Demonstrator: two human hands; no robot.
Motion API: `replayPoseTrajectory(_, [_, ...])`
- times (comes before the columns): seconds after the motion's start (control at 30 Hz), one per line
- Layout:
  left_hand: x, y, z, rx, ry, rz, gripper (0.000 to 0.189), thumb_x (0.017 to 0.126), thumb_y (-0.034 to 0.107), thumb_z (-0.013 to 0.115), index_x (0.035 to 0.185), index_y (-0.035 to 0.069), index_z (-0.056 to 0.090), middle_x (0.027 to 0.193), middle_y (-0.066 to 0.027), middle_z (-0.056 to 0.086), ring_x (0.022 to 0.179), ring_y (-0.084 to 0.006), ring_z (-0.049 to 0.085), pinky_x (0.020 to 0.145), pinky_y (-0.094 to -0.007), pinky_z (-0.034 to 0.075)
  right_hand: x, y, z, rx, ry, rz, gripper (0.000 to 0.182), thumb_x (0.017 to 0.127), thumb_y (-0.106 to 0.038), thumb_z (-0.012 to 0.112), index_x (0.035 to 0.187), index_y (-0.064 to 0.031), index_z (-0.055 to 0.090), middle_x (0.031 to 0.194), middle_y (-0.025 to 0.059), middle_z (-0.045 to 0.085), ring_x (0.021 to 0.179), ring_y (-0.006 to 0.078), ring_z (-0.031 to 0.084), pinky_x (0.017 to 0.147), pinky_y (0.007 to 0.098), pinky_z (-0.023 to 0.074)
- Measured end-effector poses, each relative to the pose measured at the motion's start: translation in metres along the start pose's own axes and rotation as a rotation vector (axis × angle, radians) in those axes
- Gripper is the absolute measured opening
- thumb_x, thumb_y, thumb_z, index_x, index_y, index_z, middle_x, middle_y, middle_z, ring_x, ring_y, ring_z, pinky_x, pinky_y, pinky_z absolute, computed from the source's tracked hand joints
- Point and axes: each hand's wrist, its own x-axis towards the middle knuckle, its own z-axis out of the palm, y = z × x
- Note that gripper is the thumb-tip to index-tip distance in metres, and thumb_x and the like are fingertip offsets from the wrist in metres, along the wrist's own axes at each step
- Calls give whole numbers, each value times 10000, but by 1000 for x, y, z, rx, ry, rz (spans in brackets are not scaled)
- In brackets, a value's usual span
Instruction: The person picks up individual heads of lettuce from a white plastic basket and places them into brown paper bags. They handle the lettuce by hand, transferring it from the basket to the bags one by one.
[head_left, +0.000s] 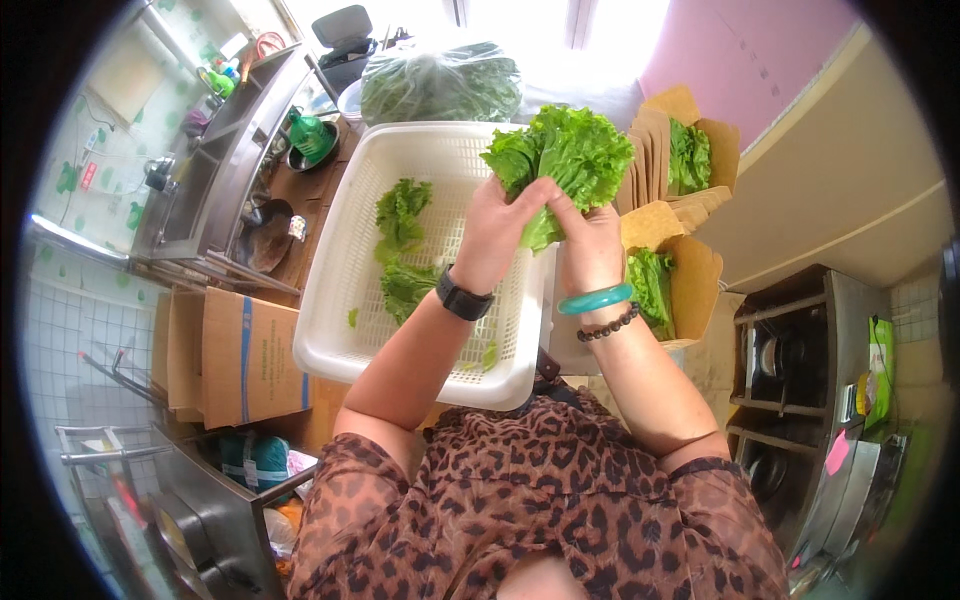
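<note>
Both hands grip one bunch of green leaf lettuce (581, 154) above the right rim of a white plastic basket (322, 300). My left hand (491, 236), with a black band at its wrist, closes on the bunch from the left. On the right side, my right hand (592, 244) holds the leaves near their pale stem ends, the thumbs close together. A few loose lettuce leaves (401, 217) and small scraps lie in the basket's left half. Just beyond my right hand stand kraft paper boxes, one near (694, 289) and one far (726, 154), with lettuce inside.
A clear plastic bag of greens (442, 82) sits behind the basket. Stacked folded kraft boxes (645, 157) stand beside the filled ones. At left are a stainless steel sink unit (217, 172), a wok (266, 236) and a cardboard carton (255, 360). A gas stove (780, 360) is at right.
</note>
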Motion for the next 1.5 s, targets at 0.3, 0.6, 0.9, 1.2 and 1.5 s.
replayPoseTrajectory(0.3, [-6,-4,4,551,195,251,233,842,99,587,1038,-27,569,933,-142,644,834,-241,607,736,-332,465,-3,11,11,98,66,14,302,880,-128,573,1130,36,535,1096,104,593,940,141,555,792,277,450])
replayPoseTrajectory(0.6, [-8,-20,8,589,313,439,223,853,63,535,1038,-58,565,974,-138,637,852,-221,599,755,-338,463,9,26,18,-299,184,-255,252,878,-167,549,952,68,601,843,97,645,735,173,587,667,323,467])
replayPoseTrajectory(0.9, [-6,-19,-8,-120,382,-8,206,898,166,551,714,78,525,668,5,471,557,-92,425,487,-238,338,11,5,5,-67,211,136,226,871,-226,605,709,-78,553,567,-17,486,478,77,421,433,238,326])
replayPoseTrajectory(1.2, [-35,-20,-124,321,254,-347,248,872,232,601,711,75,496,596,29,438,454,-62,376,406,-219,302,24,-96,-123,-319,102,46,272,855,-206,634,1051,-22,595,877,29,624,712,101,571,645,220,475])
replayPoseTrajectory(1.5, [-58,-52,-177,985,-70,-863,312,849,217,579,1054,-15,542,872,-117,616,661,-185,622,537,-322,550,11,-44,-195,-1541,-213,103,439,852,-250,589,1150,59,499,1028,204,586,936,325,580,749,379,506])
